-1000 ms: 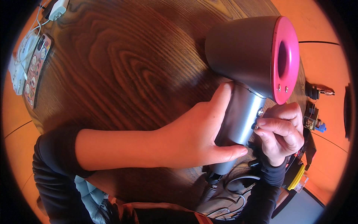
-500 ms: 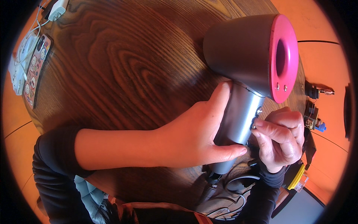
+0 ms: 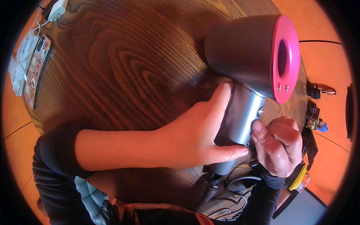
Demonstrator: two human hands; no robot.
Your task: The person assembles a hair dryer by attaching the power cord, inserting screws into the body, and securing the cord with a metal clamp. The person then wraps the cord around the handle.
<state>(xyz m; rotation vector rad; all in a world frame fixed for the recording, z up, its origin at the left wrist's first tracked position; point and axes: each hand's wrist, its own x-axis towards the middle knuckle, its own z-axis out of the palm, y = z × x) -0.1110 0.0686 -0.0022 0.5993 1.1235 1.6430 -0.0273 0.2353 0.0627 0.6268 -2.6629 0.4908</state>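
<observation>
Grey, magenta-faced hair dryer (image 3: 240, 52), upper right of frame. Your left hand (image 3: 197, 137) wraps its metallic handle (image 3: 243, 119); your right hand (image 3: 279, 146), curled, hold unclear, has dropped slightly, leaving the silver handle button (image 3: 260, 111) untouched.

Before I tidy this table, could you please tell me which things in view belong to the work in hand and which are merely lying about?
In use:
- hair dryer, held around its handle by the left hand, with the right hand at the handle's side

Lying about:
- phone in a patterned case
- white charger
- yellow item, kind unclear
</observation>
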